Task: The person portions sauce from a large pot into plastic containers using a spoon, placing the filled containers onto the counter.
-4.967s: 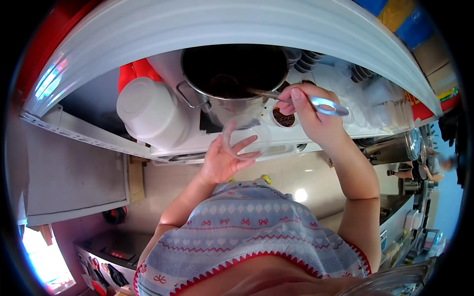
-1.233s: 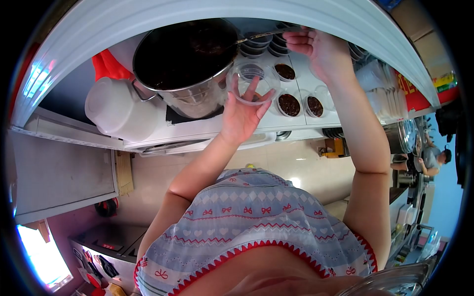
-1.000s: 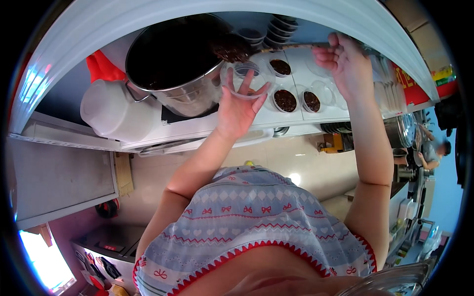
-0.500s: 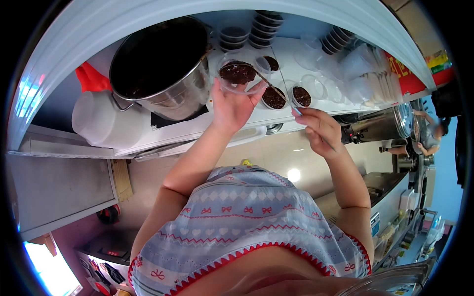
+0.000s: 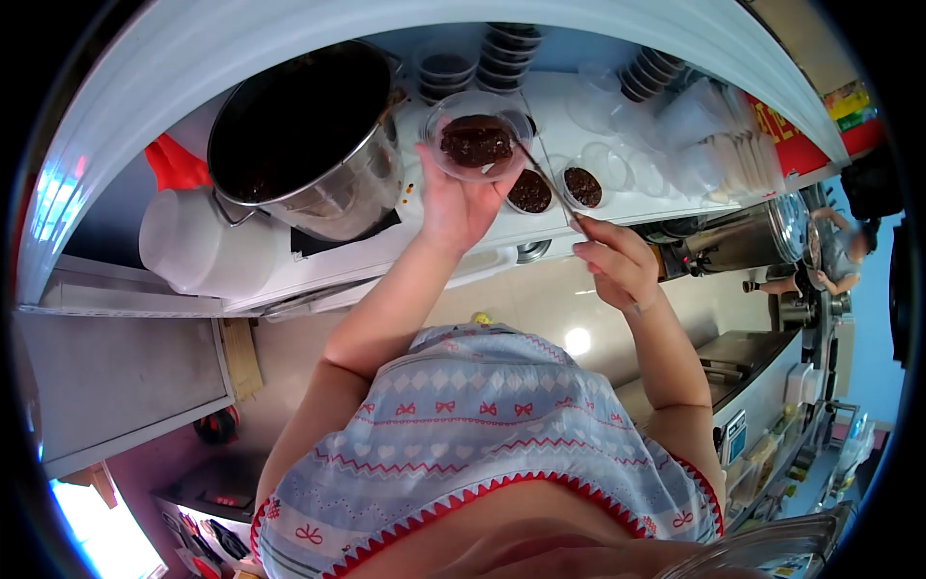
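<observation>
One left hand (image 5: 457,214) curls its fingers around the clear round plastic tub (image 5: 463,172), up beside the big silver metal pot (image 5: 333,198). The tub seems light and bendy: hold it low. The right hand (image 5: 620,265) pinches the thin metal ladle (image 5: 550,183); its dark, thick sauce (image 5: 477,148) looks slippery.

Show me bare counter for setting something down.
Bare counter lies between the stacked tubs and clear containers, behind the filled cups; a narrow strip fronts the pot. It's crowded right, among the clear containers.
</observation>
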The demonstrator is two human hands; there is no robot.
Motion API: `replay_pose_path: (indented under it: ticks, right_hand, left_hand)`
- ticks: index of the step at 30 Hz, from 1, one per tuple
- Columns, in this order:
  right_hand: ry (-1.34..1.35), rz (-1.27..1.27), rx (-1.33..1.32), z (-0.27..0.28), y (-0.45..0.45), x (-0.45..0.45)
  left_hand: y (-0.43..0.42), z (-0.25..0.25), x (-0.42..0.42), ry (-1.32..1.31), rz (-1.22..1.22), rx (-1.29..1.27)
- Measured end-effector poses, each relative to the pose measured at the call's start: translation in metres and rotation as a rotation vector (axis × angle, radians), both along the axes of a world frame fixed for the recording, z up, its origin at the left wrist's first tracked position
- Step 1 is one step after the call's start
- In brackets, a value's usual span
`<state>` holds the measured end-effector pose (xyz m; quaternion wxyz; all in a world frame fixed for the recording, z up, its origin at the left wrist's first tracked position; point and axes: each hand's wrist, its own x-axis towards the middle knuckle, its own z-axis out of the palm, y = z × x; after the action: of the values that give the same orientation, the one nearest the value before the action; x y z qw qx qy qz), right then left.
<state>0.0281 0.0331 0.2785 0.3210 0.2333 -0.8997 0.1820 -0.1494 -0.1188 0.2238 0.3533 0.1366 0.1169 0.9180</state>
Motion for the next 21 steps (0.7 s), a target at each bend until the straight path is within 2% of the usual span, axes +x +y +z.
replay_pose_path:
  ticks: [2, 6, 8, 16, 19, 21]
  right_hand:
    - [0.052, -0.018, -0.127, 0.002, -0.001, -0.001]
    - [0.040, -0.022, -0.050, -0.003, -0.001, -0.003]
    - [0.041, -0.036, -0.124, -0.001, -0.004, -0.004]
    - [0.034, -0.061, -0.148, -0.002, -0.009, 0.004]
    - [0.081, -0.040, -0.174, -0.001, -0.005, 0.001]
    - [-0.010, -0.058, -0.127, -0.012, -0.004, 0.004]
  left_hand:
    - [0.003, -0.003, -0.003, 0.032, -0.032, 0.008]
    - [0.002, -0.004, -0.001, 0.030, -0.043, -0.011]
    - [0.004, -0.003, -0.002, 0.004, -0.051, -0.021]
    - [0.006, -0.006, -0.004, -0.067, -0.046, 0.006]
    - [0.002, -0.001, -0.001, -0.007, -0.035, 0.003]
    - [0.001, -0.008, 0.000, -0.061, -0.061, 0.001]
